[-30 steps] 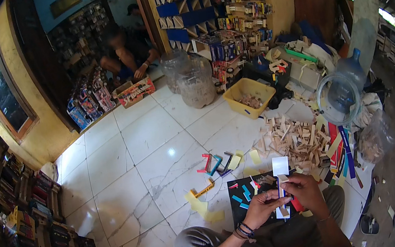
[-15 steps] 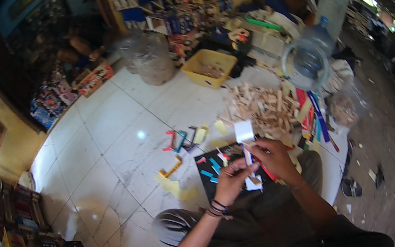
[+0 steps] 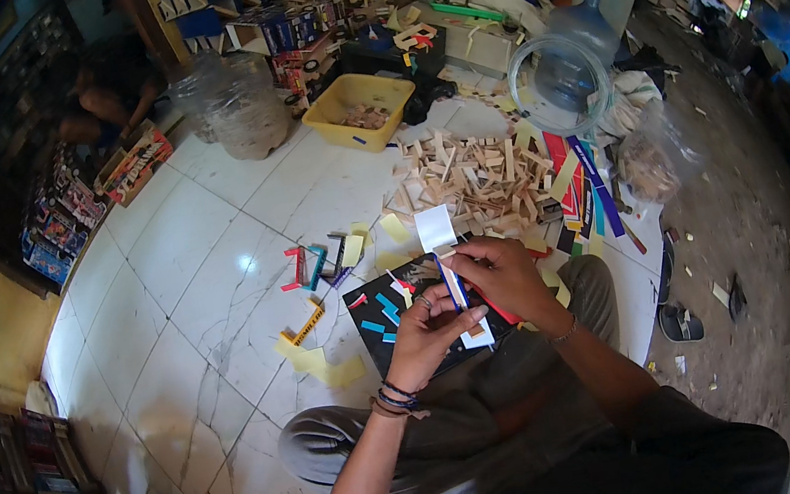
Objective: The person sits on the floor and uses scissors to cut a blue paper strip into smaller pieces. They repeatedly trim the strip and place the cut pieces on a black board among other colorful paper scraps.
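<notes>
Over my lap, a narrow wooden strip with blue-and-white covering is held upright between both hands. My left hand pinches its lower part between thumb and fingers. At the upper end, my right hand grips it with bent fingers. A white paper flap stands out above the strip, and a white piece shows below it; whether these are joined to the strip I cannot tell. Beneath lies a black board bearing small blue strips. Part of the strip is hidden by my fingers.
Left of the board lie small coloured frames, a yellow one and yellow paper scraps. Beyond is a heap of wooden pieces, a yellow basin and a water bottle. A person sits far left.
The whole view has shifted, so the scene sits further left and higher. Both hands keep their hold on the strip, which now leans slightly.
</notes>
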The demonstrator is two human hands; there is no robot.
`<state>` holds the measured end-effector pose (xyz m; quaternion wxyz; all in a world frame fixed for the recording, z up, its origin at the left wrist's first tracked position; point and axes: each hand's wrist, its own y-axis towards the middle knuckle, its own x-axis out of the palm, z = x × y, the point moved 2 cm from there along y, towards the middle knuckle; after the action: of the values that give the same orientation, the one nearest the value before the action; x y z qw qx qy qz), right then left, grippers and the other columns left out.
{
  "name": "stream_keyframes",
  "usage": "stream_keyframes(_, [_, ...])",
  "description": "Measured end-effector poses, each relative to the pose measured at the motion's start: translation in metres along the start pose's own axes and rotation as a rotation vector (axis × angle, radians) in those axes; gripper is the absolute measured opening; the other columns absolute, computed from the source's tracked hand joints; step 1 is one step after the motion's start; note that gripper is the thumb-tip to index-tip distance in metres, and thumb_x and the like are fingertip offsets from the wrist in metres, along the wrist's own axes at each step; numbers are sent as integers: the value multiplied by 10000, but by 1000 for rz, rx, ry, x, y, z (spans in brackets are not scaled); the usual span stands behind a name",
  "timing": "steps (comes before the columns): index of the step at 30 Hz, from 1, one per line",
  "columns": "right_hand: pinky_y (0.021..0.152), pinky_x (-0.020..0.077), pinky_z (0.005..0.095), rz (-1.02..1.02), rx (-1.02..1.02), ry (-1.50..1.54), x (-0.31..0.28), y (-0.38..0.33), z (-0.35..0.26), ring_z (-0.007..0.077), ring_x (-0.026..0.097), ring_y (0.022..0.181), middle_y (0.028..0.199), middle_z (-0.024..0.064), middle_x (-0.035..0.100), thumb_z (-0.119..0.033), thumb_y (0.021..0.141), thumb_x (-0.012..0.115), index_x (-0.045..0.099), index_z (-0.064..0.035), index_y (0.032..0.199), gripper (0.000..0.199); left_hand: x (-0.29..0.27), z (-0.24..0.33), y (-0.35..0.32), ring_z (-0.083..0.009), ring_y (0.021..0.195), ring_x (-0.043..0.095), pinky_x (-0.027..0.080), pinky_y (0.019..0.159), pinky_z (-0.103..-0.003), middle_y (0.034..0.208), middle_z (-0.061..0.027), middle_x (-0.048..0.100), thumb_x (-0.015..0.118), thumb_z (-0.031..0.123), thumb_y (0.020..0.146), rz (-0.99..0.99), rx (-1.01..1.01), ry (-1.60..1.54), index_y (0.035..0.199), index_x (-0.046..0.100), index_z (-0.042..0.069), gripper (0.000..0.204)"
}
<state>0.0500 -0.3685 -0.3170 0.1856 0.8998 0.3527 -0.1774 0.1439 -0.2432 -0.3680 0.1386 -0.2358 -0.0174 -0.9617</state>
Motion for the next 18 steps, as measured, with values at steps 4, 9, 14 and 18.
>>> stream_keyframes(4, [634,499,301,-8,-82,-32,-2,0,-2,199,670,688,813,122,708,-297,911,690,729,-7,996,304,-2,-2,1,-88,933,663,539,854,-248,994,-64,717,712,28,901,34,-26,89,1204,610,10,320])
stream_keyframes(9, [642,493,278,-80,-1,-4,-7,3,-4,134,654,715,824,93,709,-248,917,696,730,-2,1002,263,-5,1,1,-101,953,666,544,865,-257,1048,-75,720,717,30,897,13,-52,99,1262,611,7,381])
stream_keyframes(14, [668,507,289,-147,16,51,-12,0,1,161,655,721,879,110,713,-272,926,687,712,-2,1045,297,-5,-1,0,-114,973,666,546,869,-265,1071,-76,716,711,33,901,26,-52,60,1266,617,6,378])
stream_keyframes(18, [728,498,279,-283,41,223,-14,-3,14,148,625,825,950,82,677,-254,907,716,700,-17,1060,283,-6,-1,1,-120,985,667,544,875,-266,1080,-77,715,698,32,911,21,-32,48,1261,619,2,360])
